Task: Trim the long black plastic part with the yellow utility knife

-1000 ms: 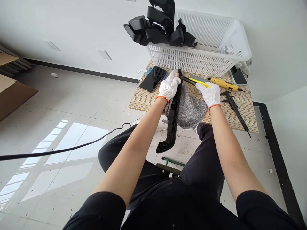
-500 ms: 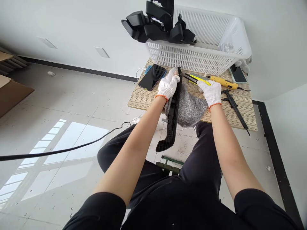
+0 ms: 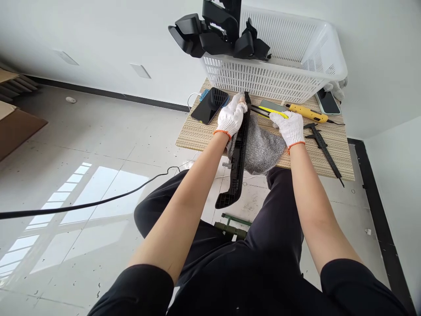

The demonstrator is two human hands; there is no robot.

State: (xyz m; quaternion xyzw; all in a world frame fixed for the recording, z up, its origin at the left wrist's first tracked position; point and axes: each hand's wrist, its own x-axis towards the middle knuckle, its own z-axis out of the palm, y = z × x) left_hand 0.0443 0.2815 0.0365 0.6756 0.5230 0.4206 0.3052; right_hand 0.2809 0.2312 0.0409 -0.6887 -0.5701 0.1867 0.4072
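My left hand (image 3: 231, 115), in a white knit glove with an orange cuff, grips a long black plastic part (image 3: 239, 156) near its upper end. The part's wide lower end hangs past the table's front edge. My right hand (image 3: 290, 127), gloved the same way, is closed around a yellow-and-black utility knife (image 3: 275, 113). The knife's front end points left and lies close by the upper end of the part; I cannot tell whether the blade touches it. Under the part lies a crumpled grey cloth (image 3: 263, 147), draping over the table edge.
A white plastic basket (image 3: 256, 79) stands at the table's back, black plastic parts (image 3: 219, 37) piled at its left. On the table (image 3: 197, 137) lie a black phone (image 3: 210, 105), a yellow corded tool (image 3: 307, 113), a caliper (image 3: 325, 153) and another phone (image 3: 328, 103).
The knife in my right hand has shifted and tilted slightly at the upper end of the part. My left hand keeps its grip. The whole view has moved a little.
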